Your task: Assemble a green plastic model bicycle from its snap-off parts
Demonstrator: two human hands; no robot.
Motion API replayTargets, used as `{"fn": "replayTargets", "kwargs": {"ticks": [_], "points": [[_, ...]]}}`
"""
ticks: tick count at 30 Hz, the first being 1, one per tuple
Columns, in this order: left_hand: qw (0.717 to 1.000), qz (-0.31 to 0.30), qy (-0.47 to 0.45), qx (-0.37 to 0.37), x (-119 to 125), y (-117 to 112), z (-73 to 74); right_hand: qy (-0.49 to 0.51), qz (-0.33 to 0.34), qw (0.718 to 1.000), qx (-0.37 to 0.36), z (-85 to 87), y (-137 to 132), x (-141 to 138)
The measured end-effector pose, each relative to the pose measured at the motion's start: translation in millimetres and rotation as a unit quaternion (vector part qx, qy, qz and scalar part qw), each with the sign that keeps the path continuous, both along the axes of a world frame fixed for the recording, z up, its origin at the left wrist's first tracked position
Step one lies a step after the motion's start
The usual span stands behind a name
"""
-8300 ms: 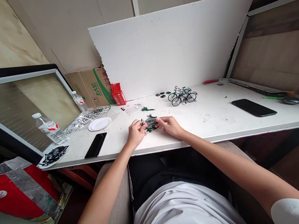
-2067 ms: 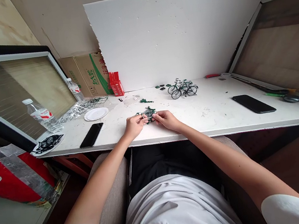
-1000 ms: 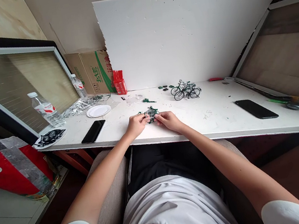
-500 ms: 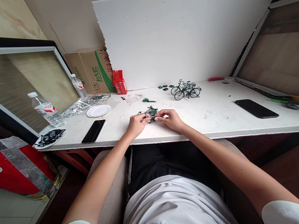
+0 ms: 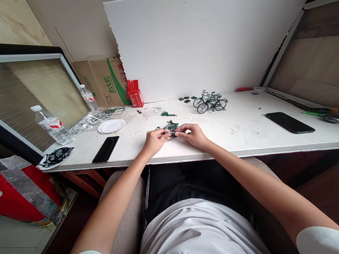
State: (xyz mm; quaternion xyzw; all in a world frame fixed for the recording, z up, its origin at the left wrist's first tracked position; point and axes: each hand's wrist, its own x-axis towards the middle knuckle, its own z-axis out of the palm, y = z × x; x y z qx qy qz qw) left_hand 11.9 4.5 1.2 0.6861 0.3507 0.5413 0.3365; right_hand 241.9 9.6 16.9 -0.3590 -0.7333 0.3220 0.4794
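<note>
My left hand (image 5: 153, 141) and my right hand (image 5: 192, 134) meet near the table's front edge, fingers pinched together. A small, thin, light-coloured piece (image 5: 172, 132) spans the gap between both sets of fingertips; its kind is too small to make out. Right behind and under the fingers lies a tangle of dark green bicycle-model parts (image 5: 172, 125), partly hidden by the hands. Beyond it is a loose green piece (image 5: 168, 114). Miniature bicycles (image 5: 210, 101) stand further back to the right, with small dark green bits (image 5: 186, 98) beside them.
On the left are a phone (image 5: 105, 149), white plates (image 5: 111, 126), a plate of black parts (image 5: 56, 157), water bottles (image 5: 52, 125) and a red box (image 5: 135, 93). Another phone (image 5: 290, 122) and a red-handled tool (image 5: 243, 89) lie right. A white foam board (image 5: 222, 37) leans behind.
My hands stay in nearly the same place, still pinching the small piece. The whole view has shifted very slightly; nothing else visibly moved.
</note>
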Motion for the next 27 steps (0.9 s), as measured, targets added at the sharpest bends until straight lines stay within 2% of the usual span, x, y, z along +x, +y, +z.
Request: {"fn": "replayTargets", "kwargs": {"ticks": [6, 18, 23, 27], "points": [[1.000, -0.005, 0.003, 0.007, 0, 1, -1.1, -0.005, 0.001, 1.000, 0.018, 2.6, -2, 0], [1.000, 0.000, 0.016, 0.013, 0, 2, -3.4, -0.013, -0.013, 1.000, 0.009, 3.9, -3, -1], [0.998, 0.047, 0.038, 0.021, -4, 9, -4.4, 0.002, -0.047, 0.999, 0.001, 3.1, -2, -2], [0.983, 0.121, 0.120, 0.067, -10, 14, 8.2, 0.031, -0.079, 0.996, 0.007, 3.4, -3, -2]]}}
